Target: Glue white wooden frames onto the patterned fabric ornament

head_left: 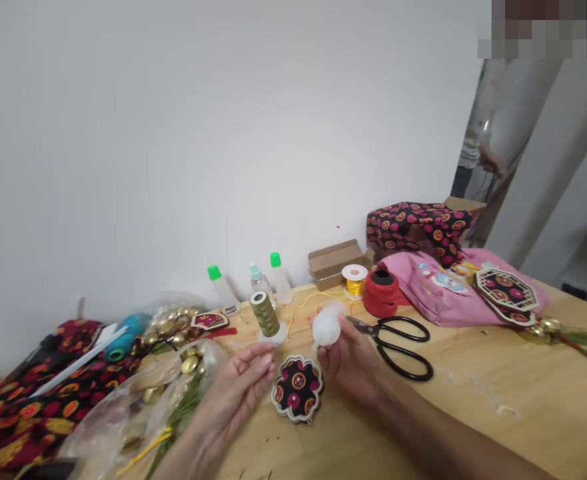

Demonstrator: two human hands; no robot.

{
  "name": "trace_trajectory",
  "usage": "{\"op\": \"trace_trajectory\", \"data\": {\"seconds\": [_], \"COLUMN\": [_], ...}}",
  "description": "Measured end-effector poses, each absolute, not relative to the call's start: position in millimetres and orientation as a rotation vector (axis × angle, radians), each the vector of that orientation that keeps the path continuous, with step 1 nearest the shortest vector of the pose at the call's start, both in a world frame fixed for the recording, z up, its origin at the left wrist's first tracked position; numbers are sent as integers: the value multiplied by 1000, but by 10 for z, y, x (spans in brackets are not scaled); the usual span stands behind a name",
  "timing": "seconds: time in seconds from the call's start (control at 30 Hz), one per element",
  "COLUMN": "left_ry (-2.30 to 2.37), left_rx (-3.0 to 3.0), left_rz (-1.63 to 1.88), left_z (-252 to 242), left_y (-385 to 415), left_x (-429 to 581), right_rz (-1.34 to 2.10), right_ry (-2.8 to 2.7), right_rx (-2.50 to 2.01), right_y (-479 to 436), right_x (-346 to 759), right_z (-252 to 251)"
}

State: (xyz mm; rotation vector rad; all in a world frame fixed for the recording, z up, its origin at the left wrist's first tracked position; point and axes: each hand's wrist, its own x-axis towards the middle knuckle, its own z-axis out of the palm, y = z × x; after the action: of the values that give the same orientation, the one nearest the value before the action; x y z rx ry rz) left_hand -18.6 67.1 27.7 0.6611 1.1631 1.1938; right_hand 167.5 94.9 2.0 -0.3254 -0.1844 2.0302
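Note:
In my right hand (353,360) is a small, translucent white squeeze bottle (326,327), tilted so that its narrow tip points down and left. My left hand (243,380) has thumb and fingertips pressed together; what lies between them, if anything, I cannot make out. Between and just below both hands is a flower-shaped ornament (298,390) with a pale scalloped wooden rim and dark patterned fabric. A yellow cord (300,308) runs from its spool (355,283) towards the ornament's top. Just beyond my left fingertips stands an olive-green thread spool (264,315).
Black-handled scissors (406,347) lie right of my right hand. Behind stand green-capped bottles (280,283), a red thread cone (380,293) and an open cardboard box (338,263). Pink cloth (428,293) lies right; patterned fabric (28,407) and gold bells (168,327) lie left. Another person (473,147) stands far right.

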Motion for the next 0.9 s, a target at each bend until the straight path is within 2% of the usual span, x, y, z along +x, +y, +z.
{"op": "trace_trajectory", "data": {"seconds": [0.3, 0.47, 0.7, 0.9], "left_ry": [984, 941, 1101, 1276], "left_rx": [342, 343, 808, 1227], "left_rz": [1263, 1224, 1187, 1176], "left_z": [134, 14, -89, -46], "left_y": [592, 599, 664, 616], "left_x": [-188, -191, -231, -249], "right_rz": [1844, 1630, 1135, 936], "right_ry": [-319, -443, -888, -1094], "right_rx": [-511, -637, -961, -1120], "right_y": [1014, 1033, 962, 812], "right_x": [1663, 1654, 1635, 1639], "right_z": [-21, -70, -110, -72]}}
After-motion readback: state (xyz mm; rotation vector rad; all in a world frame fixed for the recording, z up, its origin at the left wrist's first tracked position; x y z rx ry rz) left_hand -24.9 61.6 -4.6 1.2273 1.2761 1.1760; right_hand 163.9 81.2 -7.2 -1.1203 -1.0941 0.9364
